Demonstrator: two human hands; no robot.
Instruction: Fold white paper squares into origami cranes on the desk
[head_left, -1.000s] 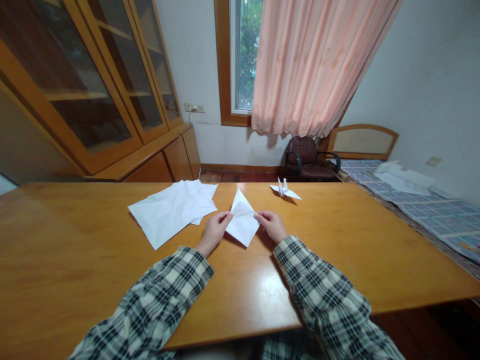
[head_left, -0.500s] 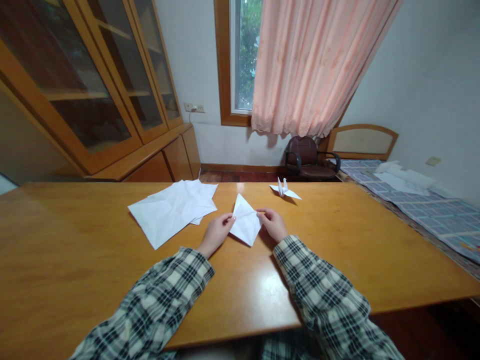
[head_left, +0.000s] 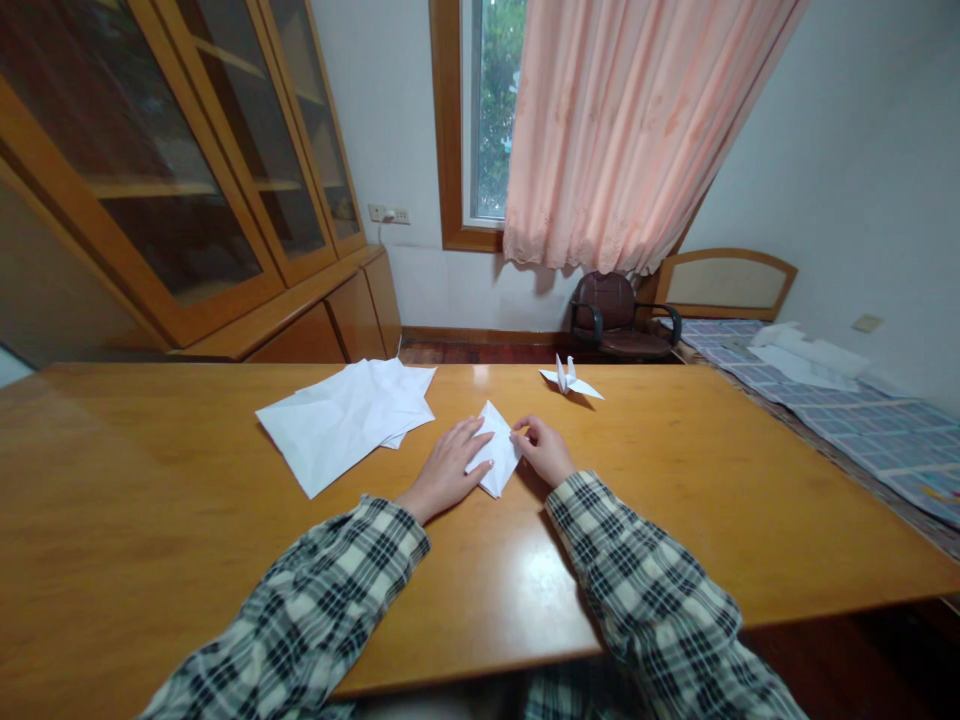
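Note:
A folded white sheet of paper point(head_left: 498, 455), roughly diamond-shaped, lies on the wooden table point(head_left: 480, 600) in front of me. My left hand point(head_left: 448, 468) rests over its left side with fingers spread, covering part of that edge. At the paper's right corner, my right hand point(head_left: 547, 450) pinches the edge between thumb and forefinger. Beyond that hand stands a folded paper crane point(head_left: 568, 380) with its wings out. Left of my hands lies a loose pile of creased white sheets point(head_left: 345, 425).
A wooden cabinet point(head_left: 292, 270) with glass doors stands at the left. Past the table's far edge are a brown armchair point(head_left: 615, 315) and a pink curtain point(head_left: 622, 130). A bed point(head_left: 825, 400) with a checked cover runs along the right.
My left hand has gone from pinching the left corner to lying spread on the paper. The paper has flattened and looks narrower. My right hand has stayed at the right corner.

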